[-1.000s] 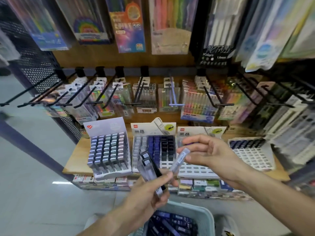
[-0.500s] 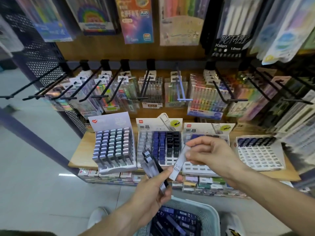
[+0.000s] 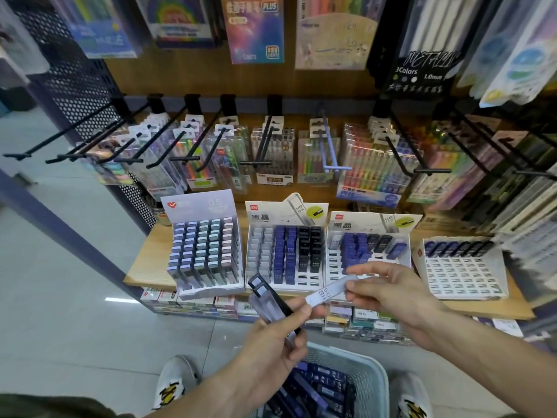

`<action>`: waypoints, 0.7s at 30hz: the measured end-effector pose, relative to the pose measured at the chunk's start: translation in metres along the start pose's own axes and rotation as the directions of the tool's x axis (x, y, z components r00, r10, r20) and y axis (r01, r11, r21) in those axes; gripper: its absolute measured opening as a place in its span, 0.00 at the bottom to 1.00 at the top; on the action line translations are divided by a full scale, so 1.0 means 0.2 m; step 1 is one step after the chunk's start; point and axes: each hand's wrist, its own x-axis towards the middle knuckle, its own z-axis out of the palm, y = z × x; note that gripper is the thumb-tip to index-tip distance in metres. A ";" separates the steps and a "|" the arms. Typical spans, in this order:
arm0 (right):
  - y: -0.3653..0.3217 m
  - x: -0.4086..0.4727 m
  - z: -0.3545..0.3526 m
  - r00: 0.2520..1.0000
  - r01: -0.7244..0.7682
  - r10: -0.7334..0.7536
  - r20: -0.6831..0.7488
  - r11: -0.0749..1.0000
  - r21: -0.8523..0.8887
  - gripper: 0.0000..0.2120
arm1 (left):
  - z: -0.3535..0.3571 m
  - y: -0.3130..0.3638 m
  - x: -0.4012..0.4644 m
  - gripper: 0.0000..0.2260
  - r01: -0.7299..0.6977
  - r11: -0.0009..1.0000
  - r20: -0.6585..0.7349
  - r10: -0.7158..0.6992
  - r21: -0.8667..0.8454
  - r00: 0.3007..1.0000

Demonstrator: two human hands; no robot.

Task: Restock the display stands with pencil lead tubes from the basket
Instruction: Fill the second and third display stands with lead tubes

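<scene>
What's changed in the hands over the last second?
The right hand has drawn the clear tube it pinches away from the left hand, tipping it from steep to nearly level. No grip has changed: the left hand still holds its bundle of tubes above the basket. The display stands look unchanged.

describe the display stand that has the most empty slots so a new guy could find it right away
Start at the light wooden shelf under the hanging pen packs, where four white cardboard display stands sit in a row. Go to the far-right white stand, past the right hand. Unlike its neighbours, it holds only one back row of dark tubes, and every slot in front is empty.
</scene>
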 end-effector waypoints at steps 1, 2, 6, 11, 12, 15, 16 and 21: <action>0.01 -0.01 -0.01 1.000 -0.024 0.023 0.007 0.999 0.026 0.10 | -0.01 0.00 0.00 0.12 -0.008 1.000 0.007 0.008 -0.011 1.000; 0.01 -0.01 -0.01 0.999 -0.041 0.041 0.016 0.998 0.047 0.10 | -0.01 0.01 0.00 0.09 -0.013 1.000 0.017 0.014 -0.022 1.000; 0.02 -0.02 -0.02 0.998 -0.059 0.056 0.042 0.996 0.072 0.09 | -0.01 0.02 0.00 0.08 -0.008 0.999 0.015 0.009 -0.035 1.000; 0.02 -0.01 -0.03 0.999 -0.038 0.038 0.039 0.999 0.012 0.09 | -0.01 0.02 0.03 0.10 -0.017 0.999 -0.028 0.017 -0.029 0.999; 0.02 -0.01 -0.04 0.999 -0.027 0.029 0.040 0.998 -0.051 0.10 | -0.01 0.02 0.03 0.10 -0.024 0.999 -0.041 0.023 -0.026 0.999; 0.03 -0.03 -0.02 0.993 0.054 -0.018 0.116 0.949 -0.311 0.08 | -0.02 0.02 0.07 0.09 -0.044 0.998 -0.066 0.046 0.036 0.997; 0.04 -0.03 0.00 0.987 0.097 -0.045 0.156 0.932 -0.350 0.08 | -0.01 0.03 0.08 0.09 -0.045 0.997 -0.066 0.049 0.068 0.997; 0.05 0.00 0.04 0.932 0.296 -0.185 0.311 0.883 -0.365 0.15 | 0.05 0.02 0.13 0.12 -0.047 0.990 -0.082 0.058 0.129 0.995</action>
